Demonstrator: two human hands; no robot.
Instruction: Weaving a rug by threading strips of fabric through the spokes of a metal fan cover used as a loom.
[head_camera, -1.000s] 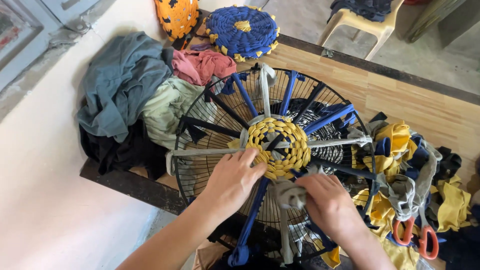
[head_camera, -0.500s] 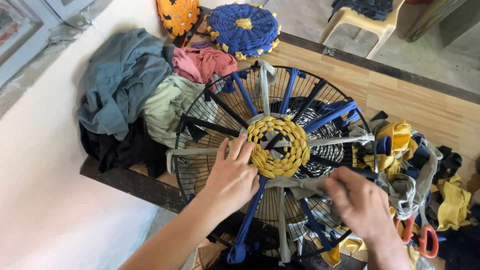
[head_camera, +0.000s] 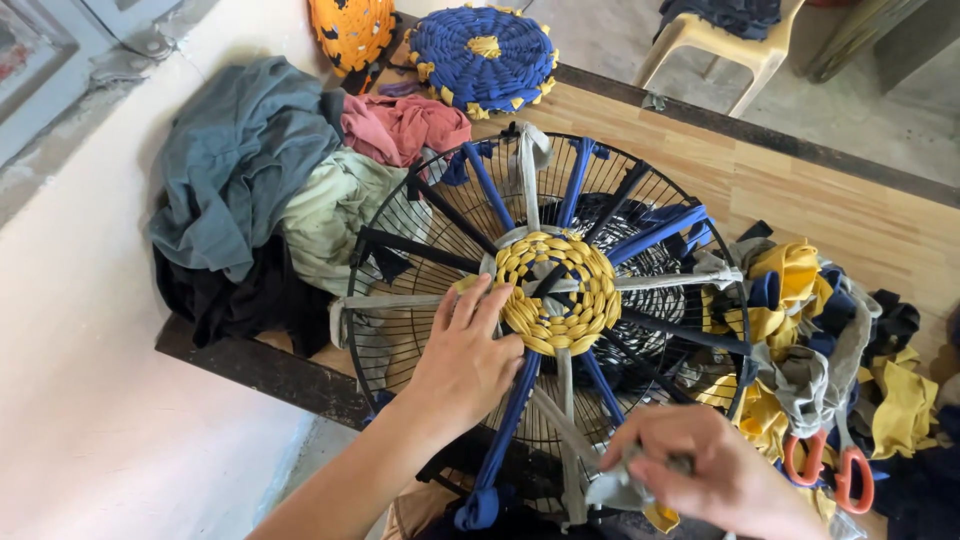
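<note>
Head view cuts off my right hand (head_camera: 715, 475) at the frame's bottom; its fingers pinch a grey strip (head_camera: 622, 488). My left hand (head_camera: 465, 360) lies flat, fingers spread, touching the yellow woven disc (head_camera: 558, 292) just right of them.

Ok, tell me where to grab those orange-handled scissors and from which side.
Take the scissors by the two orange handle loops, which lie uppermost at the lower right, beside the right hand. Come from above on that near side. The blades seem buried in the pile of fabric strips, so only the loops are free to grip.
</note>
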